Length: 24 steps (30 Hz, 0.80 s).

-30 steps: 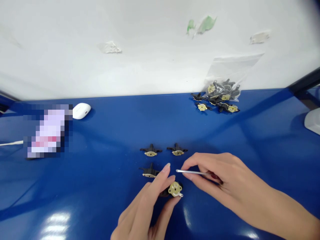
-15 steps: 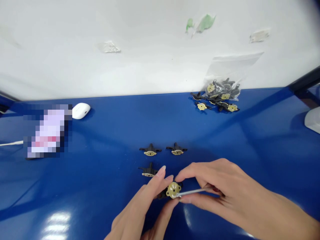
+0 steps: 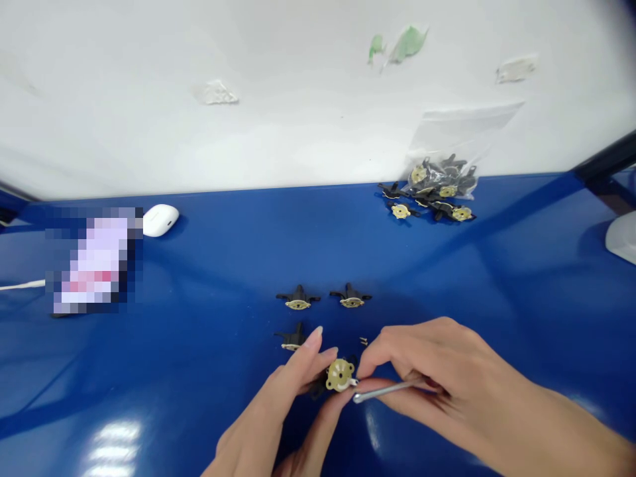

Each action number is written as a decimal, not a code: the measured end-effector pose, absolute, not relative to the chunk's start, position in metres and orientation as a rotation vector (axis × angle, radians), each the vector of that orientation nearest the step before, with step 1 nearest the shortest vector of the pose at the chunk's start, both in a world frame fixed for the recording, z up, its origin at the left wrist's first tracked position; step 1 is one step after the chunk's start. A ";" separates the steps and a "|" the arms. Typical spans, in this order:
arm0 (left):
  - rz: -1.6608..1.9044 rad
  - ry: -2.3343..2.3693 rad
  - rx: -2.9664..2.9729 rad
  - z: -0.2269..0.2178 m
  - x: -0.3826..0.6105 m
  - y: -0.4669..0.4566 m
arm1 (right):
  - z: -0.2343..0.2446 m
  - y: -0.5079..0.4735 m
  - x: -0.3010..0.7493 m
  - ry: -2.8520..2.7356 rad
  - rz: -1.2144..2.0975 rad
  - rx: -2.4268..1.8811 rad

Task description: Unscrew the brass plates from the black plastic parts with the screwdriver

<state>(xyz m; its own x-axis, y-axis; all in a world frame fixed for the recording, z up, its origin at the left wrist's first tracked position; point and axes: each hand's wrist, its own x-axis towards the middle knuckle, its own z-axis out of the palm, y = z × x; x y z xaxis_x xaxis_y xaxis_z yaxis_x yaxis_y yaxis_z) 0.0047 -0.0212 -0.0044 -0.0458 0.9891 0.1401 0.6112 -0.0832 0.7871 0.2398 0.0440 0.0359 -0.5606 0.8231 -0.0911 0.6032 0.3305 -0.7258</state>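
My left hand (image 3: pixel 283 397) is closed around a small black part with a round yellowish disc (image 3: pixel 340 375) on its face. The disc has a small centre hole and tabs with holes at its edge. My right hand (image 3: pixel 437 371) is closed on a slim metal rod (image 3: pixel 380 391), whose rounded end points left, just below the disc and apart from it. My right thumb and index finger also meet at the disc's right edge, by a small pale piece (image 3: pixel 354 382). Two tiny screws (image 3: pixel 364 341) lie just beyond my right index finger.
Three similar black parts stand ahead: one at left (image 3: pixel 298 298), one at right (image 3: pixel 350 296), one beside my left fingertips (image 3: pixel 292 336). More lie by a clear bag (image 3: pixel 442 175) at the back right. A blurred phone-like object (image 3: pixel 94 265) and white case (image 3: pixel 161 220) are left.
The metal rod's tip has come off the disc and dropped below it. My right fingertips now touch the disc's edge. The held part has shifted slightly left, and the two screws have come into view.
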 end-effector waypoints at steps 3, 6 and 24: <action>0.967 1.757 1.711 -0.008 0.013 -0.017 | 0.037 0.045 0.235 -2.200 1.243 -1.385; 0.898 1.823 1.737 -0.011 0.021 -0.015 | 0.040 0.049 0.229 -2.081 1.404 -1.451; 1.211 1.729 1.954 -0.010 0.009 -0.022 | 0.032 0.048 0.226 -1.570 1.824 -1.428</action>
<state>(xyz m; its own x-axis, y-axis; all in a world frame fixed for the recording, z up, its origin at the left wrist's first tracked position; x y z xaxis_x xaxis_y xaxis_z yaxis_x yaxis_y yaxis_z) 0.0094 -0.0221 -0.0102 -0.0582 0.9126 0.4047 0.6919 -0.2554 0.6754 0.2261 0.0477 0.0320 -0.4362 0.7753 -0.4568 0.3363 -0.3303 -0.8819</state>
